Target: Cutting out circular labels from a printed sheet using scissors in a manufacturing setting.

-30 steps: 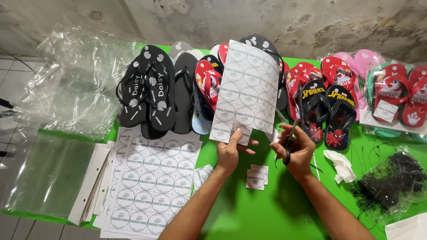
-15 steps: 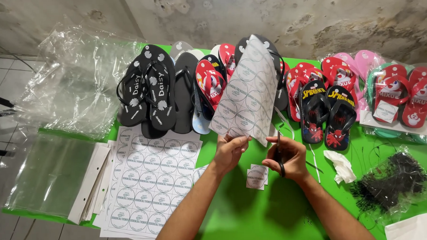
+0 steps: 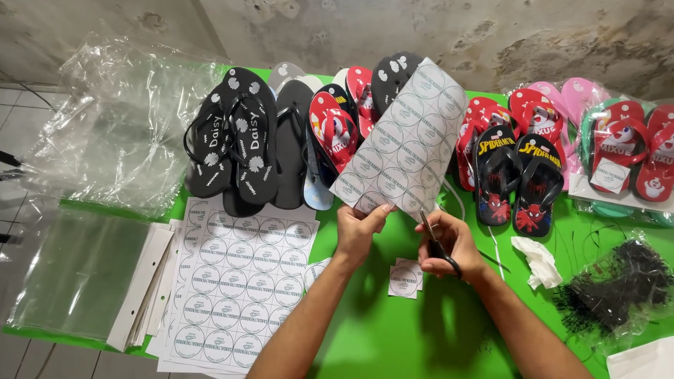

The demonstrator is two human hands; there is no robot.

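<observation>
Sticker sheet [image 3: 406, 138], white with rows of round printed labels, held up tilted over the green surface [image 3: 380, 345], its lower edge pinched in the fingers of the left hand [image 3: 359, 227]. Scissors [image 3: 436, 246], dark-handled, gripped in the closed fingers of the right hand [image 3: 449, 245], blades pointing up to the sheet's lower right edge. Cut label squares [image 3: 405, 278], a few, white, lying on the surface just below and between the two hands. Flat label sheets [image 3: 235, 279], a stack, lying left of the left forearm, beside a pile of clear flat bags [image 3: 78, 273] at the surface's left end. Crumpled clear plastic [image 3: 118, 122], at the far left, partly over the edge. Black flip-flops [image 3: 234, 144], several pairs, far left of centre; red and white flip-flops [image 3: 335, 126] partly behind the held sheet; dark cartoon-print flip-flops [image 3: 517, 179] right of it; pink, green and red pairs [image 3: 627, 146] at the far right. White crumpled paper [image 3: 537, 261] near the right forearm. Bag of black ties [image 3: 620, 288], clear, at the right edge.
</observation>
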